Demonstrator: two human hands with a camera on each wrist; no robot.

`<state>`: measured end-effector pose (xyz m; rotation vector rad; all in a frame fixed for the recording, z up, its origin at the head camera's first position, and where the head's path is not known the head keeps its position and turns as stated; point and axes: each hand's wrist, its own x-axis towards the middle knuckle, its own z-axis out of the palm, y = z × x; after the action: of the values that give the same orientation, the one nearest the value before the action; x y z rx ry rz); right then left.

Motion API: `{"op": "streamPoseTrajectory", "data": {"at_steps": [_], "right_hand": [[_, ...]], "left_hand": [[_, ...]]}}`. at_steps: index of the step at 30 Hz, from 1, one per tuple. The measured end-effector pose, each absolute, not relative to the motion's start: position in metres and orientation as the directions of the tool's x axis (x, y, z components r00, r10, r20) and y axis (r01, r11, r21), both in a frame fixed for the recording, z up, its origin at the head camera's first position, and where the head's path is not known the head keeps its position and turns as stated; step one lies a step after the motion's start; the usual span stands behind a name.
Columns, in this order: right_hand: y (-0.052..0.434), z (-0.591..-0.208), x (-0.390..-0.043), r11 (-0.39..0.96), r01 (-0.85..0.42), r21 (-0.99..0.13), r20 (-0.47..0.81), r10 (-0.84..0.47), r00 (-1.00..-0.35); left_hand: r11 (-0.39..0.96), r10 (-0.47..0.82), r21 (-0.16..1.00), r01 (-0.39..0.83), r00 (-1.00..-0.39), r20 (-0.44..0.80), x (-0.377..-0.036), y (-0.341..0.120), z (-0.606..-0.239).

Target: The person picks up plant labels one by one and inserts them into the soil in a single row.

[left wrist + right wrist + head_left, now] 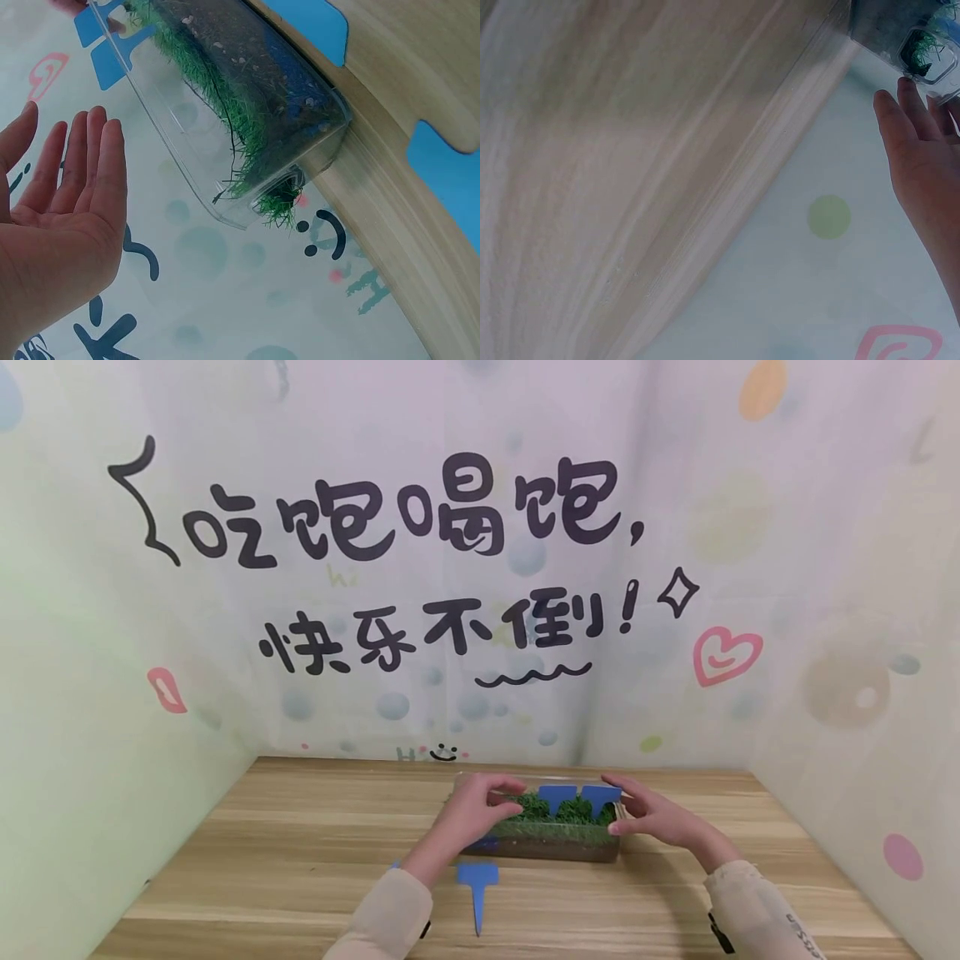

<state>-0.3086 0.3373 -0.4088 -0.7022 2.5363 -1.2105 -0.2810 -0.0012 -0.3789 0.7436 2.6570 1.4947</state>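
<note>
A clear plastic tray of soil topped with green grass stands on the wooden table. Two blue plant labels stand upright in the grass. My left hand is at the tray's left end; in the left wrist view the left hand is flat with straight fingers, just apart from the tray. My right hand is at the right end, and its straight fingertips touch the tray's corner. Neither hand holds anything.
One loose blue label lies on the table in front of the tray, and another blue label sits against the tray's front left. Printed backdrop walls close in the table at the back and both sides.
</note>
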Motion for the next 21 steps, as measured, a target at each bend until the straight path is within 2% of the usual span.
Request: {"op": "streamPoseTrajectory", "data": {"at_steps": [21], "right_hand": [[0.337, -0.409, -0.308, 0.548, -0.326, -0.77, -0.004, -0.516, -0.857]], "left_hand": [[0.441, 0.439, 0.813, 0.381, -0.881, 0.174, -0.272, -0.014, -0.384]]}}
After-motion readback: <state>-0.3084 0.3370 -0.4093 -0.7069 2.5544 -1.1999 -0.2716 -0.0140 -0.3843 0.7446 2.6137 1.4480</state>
